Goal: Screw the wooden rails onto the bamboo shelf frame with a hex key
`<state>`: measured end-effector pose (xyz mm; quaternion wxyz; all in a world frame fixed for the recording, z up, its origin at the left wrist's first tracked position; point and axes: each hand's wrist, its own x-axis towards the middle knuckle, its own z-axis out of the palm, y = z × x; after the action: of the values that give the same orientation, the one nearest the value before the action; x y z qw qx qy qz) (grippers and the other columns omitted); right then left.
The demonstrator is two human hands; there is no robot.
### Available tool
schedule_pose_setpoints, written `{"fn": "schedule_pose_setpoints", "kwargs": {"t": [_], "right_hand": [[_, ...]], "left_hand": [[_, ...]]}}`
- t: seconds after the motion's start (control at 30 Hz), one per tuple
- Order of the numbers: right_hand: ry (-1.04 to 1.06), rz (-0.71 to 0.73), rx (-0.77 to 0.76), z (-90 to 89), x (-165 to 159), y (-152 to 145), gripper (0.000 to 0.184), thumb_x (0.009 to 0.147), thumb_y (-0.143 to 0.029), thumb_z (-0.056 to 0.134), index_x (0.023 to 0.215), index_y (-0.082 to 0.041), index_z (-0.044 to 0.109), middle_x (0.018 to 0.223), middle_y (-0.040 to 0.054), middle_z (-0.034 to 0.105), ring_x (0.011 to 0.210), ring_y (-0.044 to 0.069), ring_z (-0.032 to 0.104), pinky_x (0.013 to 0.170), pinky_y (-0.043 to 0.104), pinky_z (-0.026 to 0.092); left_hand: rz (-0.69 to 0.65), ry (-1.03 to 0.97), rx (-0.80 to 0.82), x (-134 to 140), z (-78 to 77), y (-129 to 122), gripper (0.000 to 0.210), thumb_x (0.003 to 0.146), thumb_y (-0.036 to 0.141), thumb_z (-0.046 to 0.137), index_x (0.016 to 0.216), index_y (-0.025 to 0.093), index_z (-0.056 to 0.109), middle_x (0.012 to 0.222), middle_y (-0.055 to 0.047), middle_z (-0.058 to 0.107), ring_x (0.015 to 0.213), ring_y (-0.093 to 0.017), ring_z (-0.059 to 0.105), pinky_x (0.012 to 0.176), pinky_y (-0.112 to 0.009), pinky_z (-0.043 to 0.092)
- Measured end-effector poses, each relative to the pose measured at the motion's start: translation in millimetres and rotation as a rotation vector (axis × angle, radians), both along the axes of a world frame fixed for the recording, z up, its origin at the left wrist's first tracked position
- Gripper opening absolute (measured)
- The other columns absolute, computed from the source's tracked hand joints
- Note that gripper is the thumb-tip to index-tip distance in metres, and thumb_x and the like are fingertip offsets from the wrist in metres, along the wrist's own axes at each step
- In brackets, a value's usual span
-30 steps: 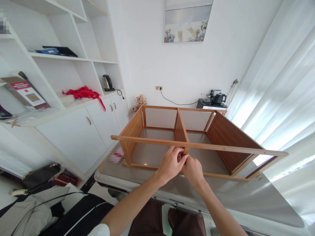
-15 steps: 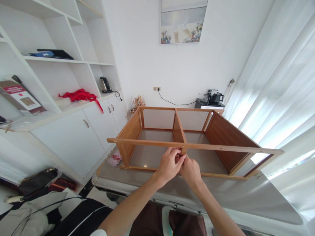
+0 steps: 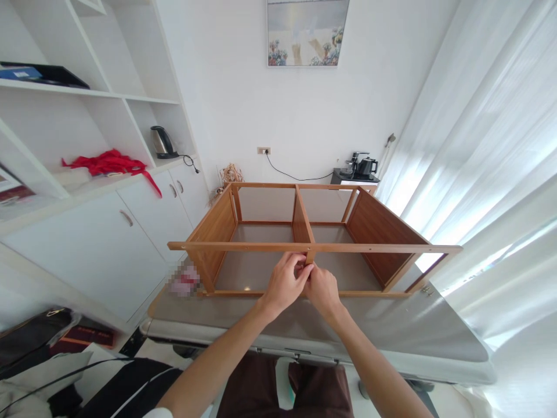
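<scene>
A brown wooden shelf frame (image 3: 343,248) lies on its side on the grey tabletop (image 3: 391,331), with panels at both ends and a divider (image 3: 301,217) in the middle. Just below the frame's near top rail, my left hand (image 3: 285,281) is closed at the divider's front edge, thumb and fingers bent around it. My right hand (image 3: 322,288) is closed against the same edge from the right, touching the left fingertips. Anything small between the fingers is hidden.
White cabinets with open shelves (image 3: 100,93) run along the left, holding a kettle (image 3: 163,142) and red cloth (image 3: 111,162). Metal hardware (image 3: 427,289) lies at the table's right. A coffee maker (image 3: 363,166) stands behind the frame, and white curtains (image 3: 478,145) hang on the right.
The camera view has turned slightly right, so the scene sits farther left. Both hands stay at the divider's front edge, with little visible change in grip.
</scene>
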<state>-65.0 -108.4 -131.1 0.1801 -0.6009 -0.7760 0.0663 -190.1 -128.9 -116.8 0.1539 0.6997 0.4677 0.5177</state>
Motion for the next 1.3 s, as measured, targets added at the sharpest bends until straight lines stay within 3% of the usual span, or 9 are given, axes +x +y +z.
{"fn": "schedule_pose_setpoints", "kwargs": {"t": [0.2,0.4,0.5,0.6,0.7,0.83,1.03,1.3], "right_hand": [[-0.036,0.000,-0.028,5.1,-1,-1,0.023,0.096,-0.030,0.045,0.109,-0.016,0.058,0.080,0.0080,0.073,0.070,0.020,0.070,0.058,0.023,0.034],[0.076,0.016,0.047,-6.2,17,-26,0.029,0.097,-0.045,0.047,0.109,-0.020,0.054,0.065,0.0011,0.067,0.060,0.018,0.065,0.055,0.022,0.030],[0.229,-0.050,0.083,-19.8,58,-40,0.036,0.098,-0.053,0.041,0.104,-0.022,0.057,0.054,-0.0038,0.057,0.052,0.016,0.059,0.055,0.022,0.031],[0.331,-0.284,0.122,-38.7,126,-40,0.041,0.096,-0.056,0.040,0.101,-0.020,0.059,0.053,-0.0048,0.052,0.049,0.016,0.055,0.056,0.024,0.033],[0.341,-0.533,0.115,-56.9,200,-26,0.046,0.092,-0.058,0.043,0.112,-0.018,0.057,0.055,-0.0041,0.055,0.055,0.021,0.059,0.059,0.028,0.037],[0.319,-0.550,0.039,-69.3,254,0,0.061,0.086,-0.060,0.046,0.125,-0.014,0.052,0.058,-0.0034,0.057,0.064,0.023,0.063,0.065,0.031,0.040],[0.291,-0.421,-0.029,-75.0,248,22,0.055,0.083,-0.066,0.047,0.105,-0.018,0.061,0.061,-0.0014,0.057,0.063,0.022,0.061,0.062,0.030,0.039],[0.274,-0.434,-0.010,-82.2,247,25,0.047,0.084,-0.062,0.048,0.095,-0.019,0.062,0.064,0.0006,0.058,0.063,0.021,0.059,0.060,0.029,0.037]], "left_hand": [[-0.005,0.004,0.003,0,-1.6,2,0.010,0.094,0.027,0.056,0.100,0.022,0.062,0.110,-0.007,0.062,0.092,-0.017,0.067,0.084,-0.033,0.059],[-0.005,-0.018,0.013,0,-2.4,-1,0.011,0.095,0.032,0.053,0.098,0.023,0.060,0.106,-0.005,0.065,0.092,-0.018,0.068,0.082,-0.033,0.061],[0.023,-0.018,0.008,-3,-6.6,-2,0.013,0.095,0.034,0.054,0.101,0.023,0.059,0.105,-0.005,0.067,0.092,-0.019,0.069,0.081,-0.035,0.062],[0.034,-0.041,-0.036,-5,-14.3,-3,0.017,0.096,0.035,0.054,0.108,0.023,0.058,0.109,-0.006,0.070,0.099,-0.022,0.069,0.085,-0.038,0.062],[0.013,-0.099,-0.073,-6,-20.8,-4,0.019,0.097,0.034,0.053,0.112,0.023,0.056,0.115,-0.007,0.070,0.106,-0.022,0.068,0.089,-0.040,0.061],[-0.015,-0.195,-0.085,-4,-23.6,-4,0.021,0.097,0.037,0.052,0.112,0.022,0.056,0.118,-0.009,0.069,0.110,-0.022,0.067,0.088,-0.042,0.061],[-0.091,-0.264,-0.135,-7,-20.7,-4,0.023,0.098,0.039,0.049,0.110,0.020,0.053,0.123,-0.012,0.067,0.116,-0.024,0.064,0.088,-0.043,0.061],[-0.106,-0.250,-0.150,-9,-23.3,-3,0.023,0.099,0.039,0.049,0.109,0.020,0.054,0.117,-0.011,0.067,0.105,-0.022,0.068,0.088,-0.041,0.060]]}}
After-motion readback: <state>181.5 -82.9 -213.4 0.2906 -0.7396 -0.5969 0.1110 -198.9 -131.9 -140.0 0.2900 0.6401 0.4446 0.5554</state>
